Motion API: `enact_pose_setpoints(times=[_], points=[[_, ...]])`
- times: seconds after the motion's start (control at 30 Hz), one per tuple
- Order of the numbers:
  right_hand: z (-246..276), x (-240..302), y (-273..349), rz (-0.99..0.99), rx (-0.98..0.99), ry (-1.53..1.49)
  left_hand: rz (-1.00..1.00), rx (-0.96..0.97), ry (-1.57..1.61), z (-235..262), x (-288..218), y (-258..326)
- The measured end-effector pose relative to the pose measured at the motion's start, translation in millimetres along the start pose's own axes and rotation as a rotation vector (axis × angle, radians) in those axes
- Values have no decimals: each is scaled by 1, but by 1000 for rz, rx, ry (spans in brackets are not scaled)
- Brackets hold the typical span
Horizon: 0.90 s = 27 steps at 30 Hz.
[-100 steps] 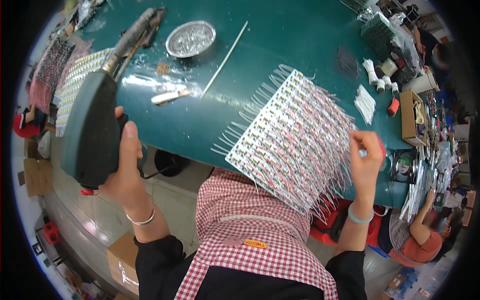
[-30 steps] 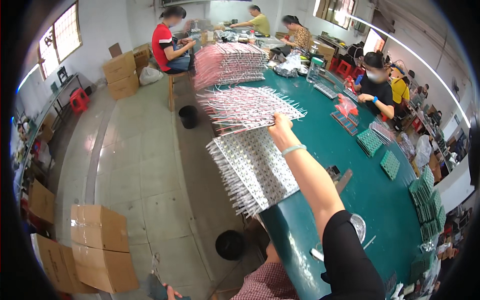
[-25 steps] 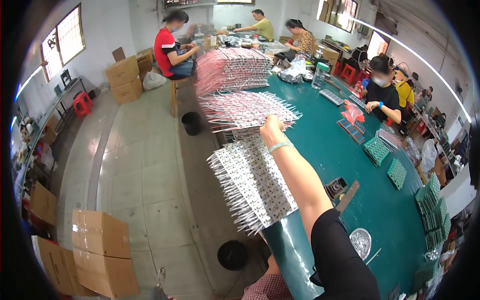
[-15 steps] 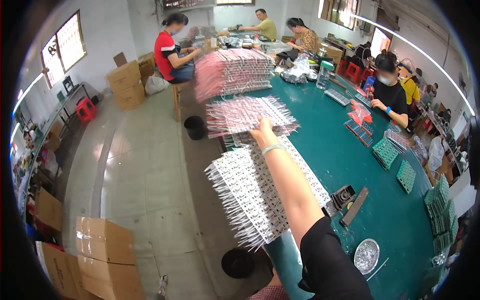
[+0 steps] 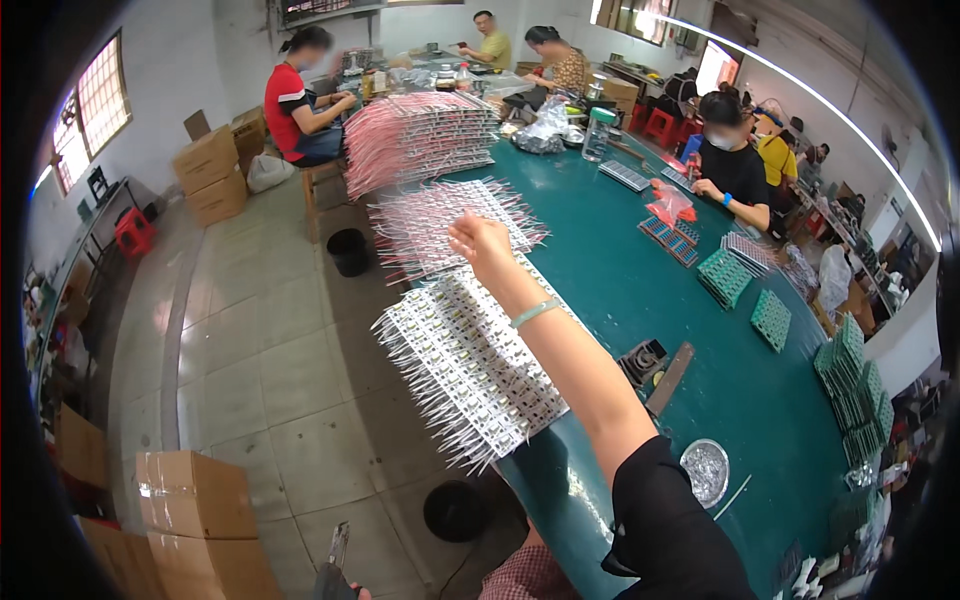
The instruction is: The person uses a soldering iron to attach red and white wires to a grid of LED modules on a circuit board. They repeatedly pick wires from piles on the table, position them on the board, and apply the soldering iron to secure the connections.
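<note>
At the lower edge, the left hand (image 5: 362, 593), mostly cut off, has its grip around a dark tool (image 5: 333, 572). Ahead, white boards (image 5: 465, 365) overhang the left edge of the green desk (image 5: 610, 285). Just beyond, the right hand (image 5: 480, 242), grip loosely open, is over boards with red and white wires (image 5: 408, 228); contact cannot be told. Farther stands a wired stack (image 5: 435, 137).
</note>
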State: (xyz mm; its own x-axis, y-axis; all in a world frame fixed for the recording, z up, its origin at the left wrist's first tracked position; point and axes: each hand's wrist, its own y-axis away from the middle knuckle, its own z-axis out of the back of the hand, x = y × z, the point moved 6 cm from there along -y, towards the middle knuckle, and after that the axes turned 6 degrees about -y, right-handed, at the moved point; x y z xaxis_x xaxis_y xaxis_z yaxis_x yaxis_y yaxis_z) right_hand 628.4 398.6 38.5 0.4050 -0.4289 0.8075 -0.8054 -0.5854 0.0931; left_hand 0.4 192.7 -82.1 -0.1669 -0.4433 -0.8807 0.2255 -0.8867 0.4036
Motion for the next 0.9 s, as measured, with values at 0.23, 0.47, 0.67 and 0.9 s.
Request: enact_pose_setpoints(times=[0.23, 0.47, 0.67, 0.9], points=[[97, 51, 15, 74, -184, 42, -53, 85, 69, -16, -10, 7], [142, 77, 69, 123, -245, 21, -915, 343, -569, -21, -35, 14], [146, 97, 196, 161, -71, 225, -507, 473, 272, -94, -57, 48], [217, 124, 344, -103, -146, 185, -158, 764, 498, -134, -80, 104]])
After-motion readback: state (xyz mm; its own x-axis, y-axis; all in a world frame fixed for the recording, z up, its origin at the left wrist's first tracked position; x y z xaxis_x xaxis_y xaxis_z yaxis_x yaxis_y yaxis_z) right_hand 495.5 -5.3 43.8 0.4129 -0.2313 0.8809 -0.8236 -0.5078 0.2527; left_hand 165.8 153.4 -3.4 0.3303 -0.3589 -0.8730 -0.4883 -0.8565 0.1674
